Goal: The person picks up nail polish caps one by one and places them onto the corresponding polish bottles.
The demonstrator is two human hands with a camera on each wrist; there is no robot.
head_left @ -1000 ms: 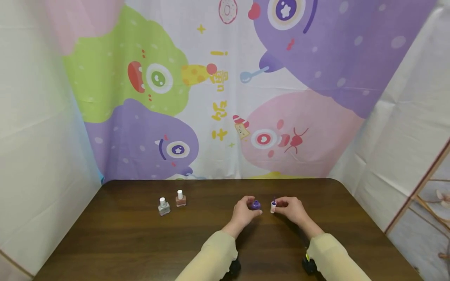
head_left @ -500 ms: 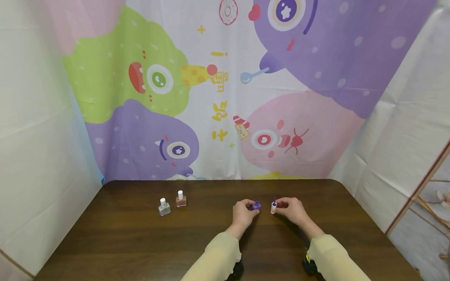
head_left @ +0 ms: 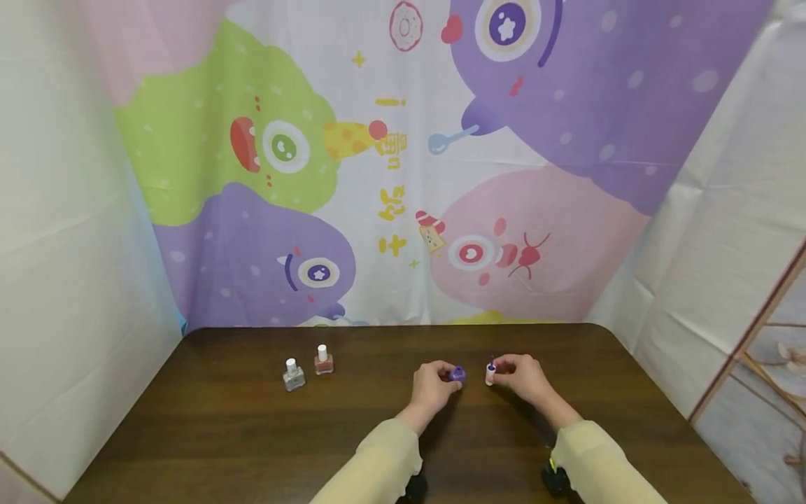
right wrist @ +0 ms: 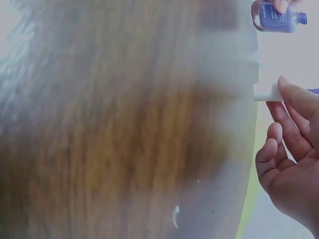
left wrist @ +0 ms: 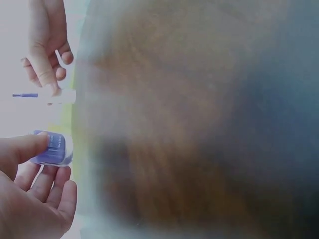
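Observation:
On the right side of the table, my left hand (head_left: 432,388) pinches a small purple nail polish bottle (head_left: 458,376) between thumb and fingers. The bottle has no cap on, and its threaded neck (right wrist: 301,18) shows in the right wrist view. A short gap away, my right hand (head_left: 524,376) pinches the white cap (head_left: 490,376) with its brush pointing up. In the left wrist view the purple-coated brush (left wrist: 25,95) sticks out of the cap, apart from the bottle. Both hands are held just above the table.
Two capped nail polish bottles stand on the left of the dark wooden table (head_left: 252,434): a silver-grey one (head_left: 293,379) and a brownish-pink one (head_left: 324,363). A cartoon-printed curtain (head_left: 390,210) hangs behind the table's far edge.
My left thumb has drawn in a little along the purple bottle, and that hand has shifted slightly. The right hand keeps the cap and brush nearly still. The head view has tilted slightly.

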